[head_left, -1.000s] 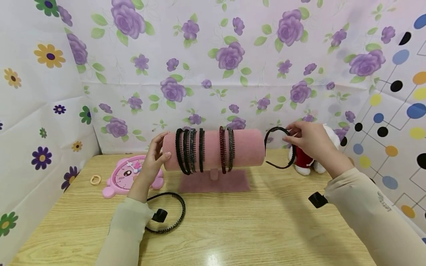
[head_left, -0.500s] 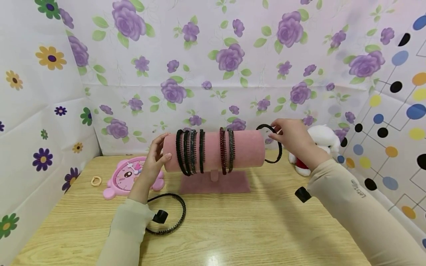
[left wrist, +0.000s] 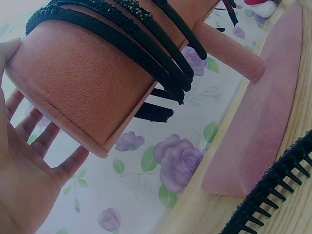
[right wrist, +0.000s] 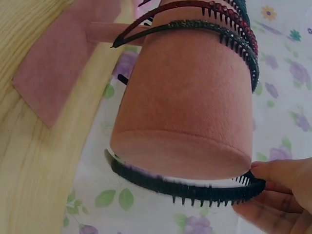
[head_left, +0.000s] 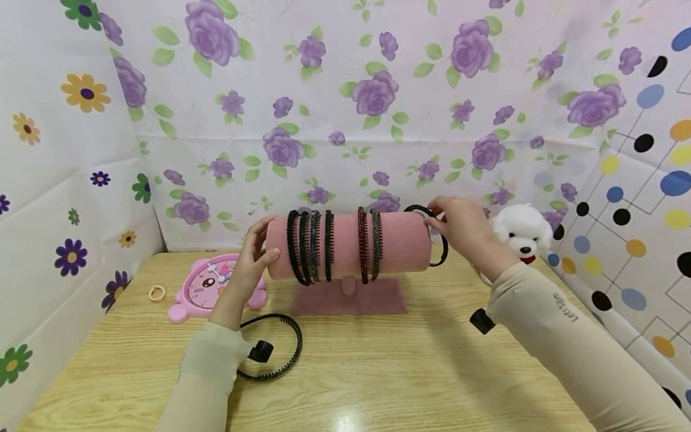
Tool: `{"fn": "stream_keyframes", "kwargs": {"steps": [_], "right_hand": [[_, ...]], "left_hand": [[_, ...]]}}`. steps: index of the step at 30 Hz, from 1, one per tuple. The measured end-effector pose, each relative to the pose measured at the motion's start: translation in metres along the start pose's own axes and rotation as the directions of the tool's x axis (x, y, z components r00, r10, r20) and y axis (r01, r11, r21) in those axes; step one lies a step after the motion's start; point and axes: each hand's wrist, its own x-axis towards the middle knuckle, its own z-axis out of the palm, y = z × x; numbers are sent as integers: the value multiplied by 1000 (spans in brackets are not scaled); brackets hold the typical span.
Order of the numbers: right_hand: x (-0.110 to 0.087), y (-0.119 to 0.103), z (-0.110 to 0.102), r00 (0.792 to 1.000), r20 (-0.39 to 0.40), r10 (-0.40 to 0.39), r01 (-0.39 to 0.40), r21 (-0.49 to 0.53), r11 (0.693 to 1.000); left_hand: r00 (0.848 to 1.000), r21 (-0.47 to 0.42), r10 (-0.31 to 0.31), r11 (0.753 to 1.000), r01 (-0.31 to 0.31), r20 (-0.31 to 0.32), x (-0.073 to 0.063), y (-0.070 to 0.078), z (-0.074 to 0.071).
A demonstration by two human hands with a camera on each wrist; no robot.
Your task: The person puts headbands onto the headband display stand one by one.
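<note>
A pink padded roll [head_left: 407,243] on a pink base [head_left: 351,304] forms a headband stand. Several dark toothed headbands ring its left part; a dark red headband [head_left: 363,246] and a grey glittery headband [head_left: 376,246] circle it right of the middle. My left hand [head_left: 248,255] grips the roll's left end, thumb in front and the other fingers spread behind. My right hand [head_left: 464,225] pinches a black toothed headband [right wrist: 195,191] by one side at the roll's right end. In the right wrist view this headband curves just beside the end face, its teeth pointing away from the roll.
Another black toothed headband [head_left: 300,342] lies on the wooden table [head_left: 378,372] by my left forearm. A pink cartoon clock [head_left: 197,294] and a small wooden ring [head_left: 157,300] lie at the left. Behind my right hand sits a white plush dog [head_left: 520,225].
My right hand has brought the black headband leftward, from apart from the stand to the roll's right end. The left hand keeps its hold on the other end.
</note>
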Motion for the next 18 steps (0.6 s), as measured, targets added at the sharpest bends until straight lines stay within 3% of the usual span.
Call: {"fn": "stream_keyframes", "kwargs": {"steps": [8, 18], "right_hand": [[-6, -3, 7, 999, -22, 27, -27, 18, 999], [-12, -10, 15, 995, -99, -29, 29, 3, 1000]], "left_hand": [[1000, 1, -2, 1000, 2, -4, 0, 3, 1], [1000, 12, -7, 1000, 7, -9, 0, 2, 1]]}}
